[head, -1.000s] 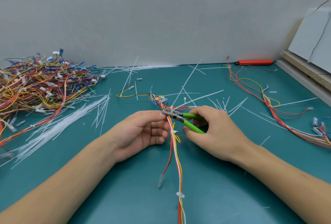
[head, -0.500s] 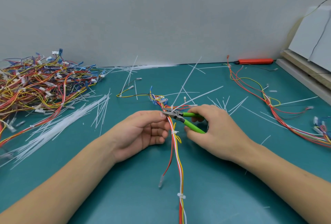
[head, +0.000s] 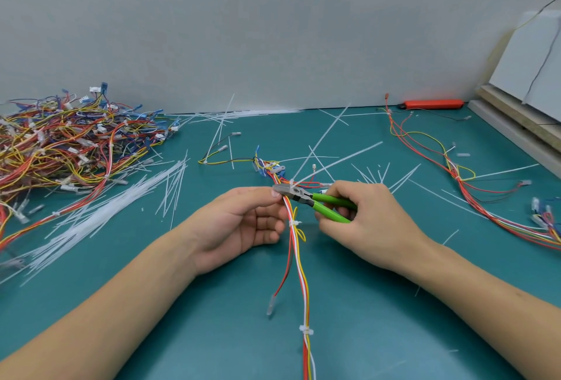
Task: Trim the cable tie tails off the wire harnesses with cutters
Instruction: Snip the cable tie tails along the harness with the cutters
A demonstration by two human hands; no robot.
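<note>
cutters unmoved, tip perhaps leftward

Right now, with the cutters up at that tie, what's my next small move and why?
Probably squeeze the green cutters in your right hand: their tip sits at the cable tie whose long tail still sticks up, and your left hand steadies the harness.

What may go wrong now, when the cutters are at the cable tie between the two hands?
1. The cutters lie right against the coloured wires of the harness, so the blades may nick a wire instead of only the tie tail.
2. The left hand pinches the wires with its fingertips beside the cutter tip; a slip may pinch the skin.
3. The long tail may fly off when cut.
</note>
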